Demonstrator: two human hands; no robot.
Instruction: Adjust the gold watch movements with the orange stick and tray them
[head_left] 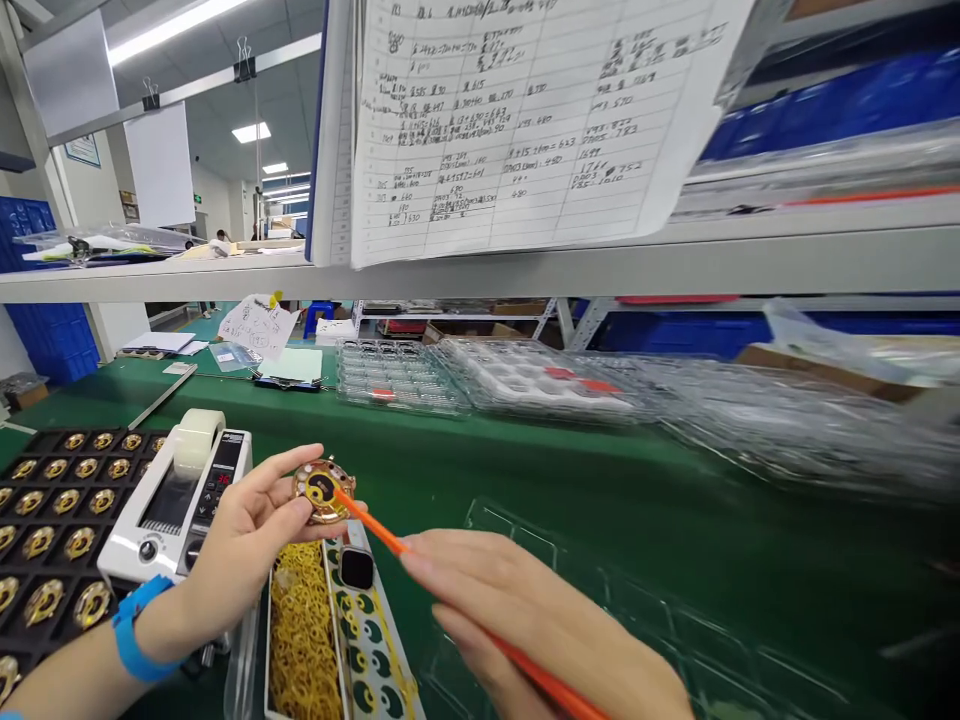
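Note:
My left hand (259, 520), with a blue band at the wrist, holds a round gold watch-like part (324, 490) between thumb and fingers, its face turned toward me. My right hand (517, 610) grips an orange stick (375, 527). The stick's thin tip touches the face of the part, near its dark centre. Below the part lies a box of small yellow rings (302, 640). Beside the rings is a white sheet with green and yellow round pieces (367, 655), and a small dark-faced square object (356, 568) rests at its upper end.
A white tape dispenser (161, 510) stands left of my left hand. Farther left, a black tray (56, 565) holds several gold parts. Clear plastic trays (397, 375) line the green table's back. A shelf edge (480, 268) with handwritten papers (525, 130) crosses above.

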